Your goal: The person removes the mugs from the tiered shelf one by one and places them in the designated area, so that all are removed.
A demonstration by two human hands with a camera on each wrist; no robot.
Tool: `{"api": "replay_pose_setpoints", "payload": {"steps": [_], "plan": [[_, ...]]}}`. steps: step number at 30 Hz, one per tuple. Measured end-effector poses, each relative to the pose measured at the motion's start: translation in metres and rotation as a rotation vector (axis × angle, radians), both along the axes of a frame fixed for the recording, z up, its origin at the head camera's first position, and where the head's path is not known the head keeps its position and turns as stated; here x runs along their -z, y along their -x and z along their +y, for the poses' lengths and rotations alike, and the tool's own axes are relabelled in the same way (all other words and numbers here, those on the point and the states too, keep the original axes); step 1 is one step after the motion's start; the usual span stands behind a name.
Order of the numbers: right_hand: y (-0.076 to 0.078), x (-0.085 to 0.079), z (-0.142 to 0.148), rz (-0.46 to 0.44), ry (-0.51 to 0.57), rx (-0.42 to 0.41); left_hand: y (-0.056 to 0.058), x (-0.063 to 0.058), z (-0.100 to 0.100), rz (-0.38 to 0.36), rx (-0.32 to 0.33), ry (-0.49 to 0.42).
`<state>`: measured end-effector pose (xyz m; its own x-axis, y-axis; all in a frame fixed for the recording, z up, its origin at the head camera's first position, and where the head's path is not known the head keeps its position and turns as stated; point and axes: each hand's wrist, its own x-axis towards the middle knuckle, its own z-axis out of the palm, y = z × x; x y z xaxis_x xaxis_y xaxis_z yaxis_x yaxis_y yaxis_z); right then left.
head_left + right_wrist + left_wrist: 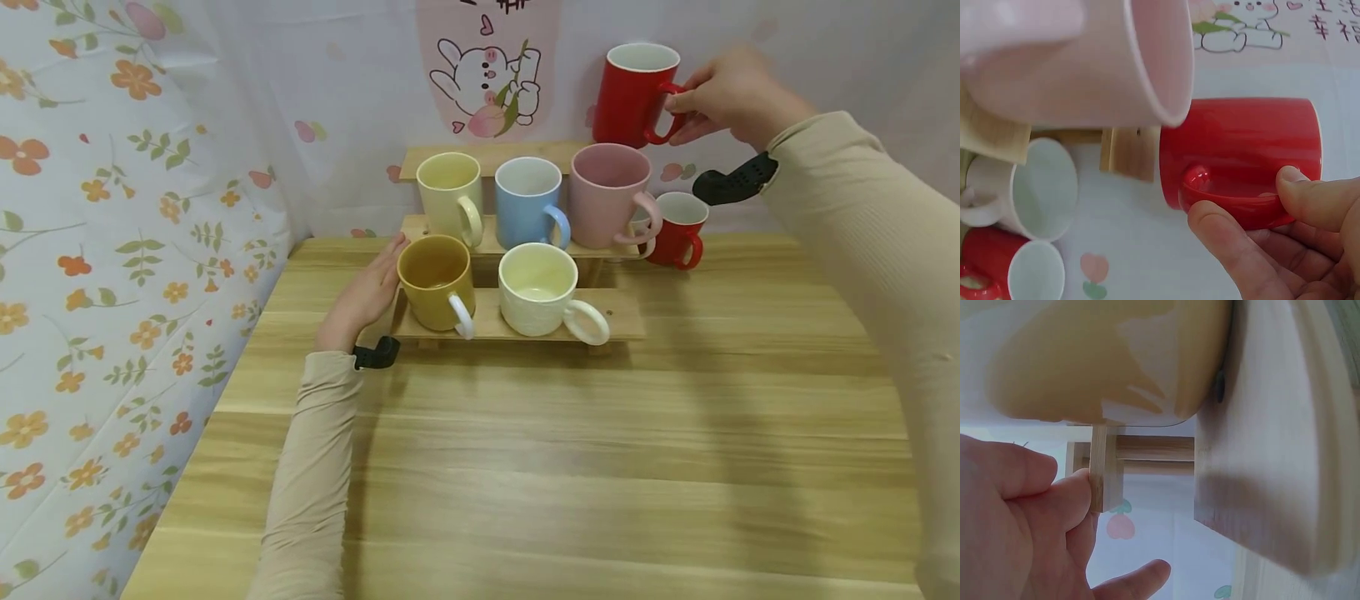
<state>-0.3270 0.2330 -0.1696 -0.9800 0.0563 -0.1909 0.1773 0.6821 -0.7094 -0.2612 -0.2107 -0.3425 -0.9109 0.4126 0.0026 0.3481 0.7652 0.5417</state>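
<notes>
My right hand (738, 96) pinches the handle of a tall red mug (626, 100), white inside, at the right end of the rack's top shelf (517, 157). In the right wrist view, thumb and fingers close round that handle. My left hand (365, 293) rests along the left side of the wooden rack, beside a mustard mug (431, 287) with a white handle. Its fingertips touch the end of a wooden plank (1105, 478) in the left wrist view. Near the red mug, a pink mug (606, 204) stands on the middle shelf.
A pale yellow mug (442, 200) and a blue mug (525, 204) share the middle shelf. On the lower shelf sits a cream mug (528, 304). A small red mug (671, 233) and a white mug (997, 181) stand behind the rack's right side. Printed cloth (337, 108) hangs behind.
</notes>
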Motion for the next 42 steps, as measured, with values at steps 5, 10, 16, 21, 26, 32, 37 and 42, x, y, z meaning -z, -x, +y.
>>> {"api": "replay_pose_setpoints", "payload": {"steps": [5,10,16,21,26,32,37,42], "plan": [[-0.006,0.003,0.014,-0.016,0.037,0.018,0.0,0.001,-0.003,-0.016,-0.011,-0.001],[-0.013,0.009,0.028,-0.006,0.011,0.048,0.001,0.002,-0.003,-0.028,-0.032,0.016],[-0.018,0.018,0.042,-0.018,-0.02,0.074,0.002,0.002,-0.005,-0.012,-0.045,0.037],[-0.022,0.026,0.058,-0.007,0.032,0.096,0.002,0.003,-0.007,-0.009,-0.043,0.023],[-0.029,0.037,0.072,0.005,0.059,0.117,0.002,0.002,-0.009,-0.017,-0.041,0.018],[-0.039,0.048,0.085,-0.003,0.127,0.139,0.0,-0.001,-0.01,-0.027,-0.049,0.02],[-0.043,0.059,0.094,-0.007,0.14,0.155,-0.003,0.0,-0.013,-0.03,-0.056,0.006],[-0.045,0.069,0.106,0.002,0.168,0.169,-0.009,0.0,-0.017,-0.021,-0.059,-0.023]]}}
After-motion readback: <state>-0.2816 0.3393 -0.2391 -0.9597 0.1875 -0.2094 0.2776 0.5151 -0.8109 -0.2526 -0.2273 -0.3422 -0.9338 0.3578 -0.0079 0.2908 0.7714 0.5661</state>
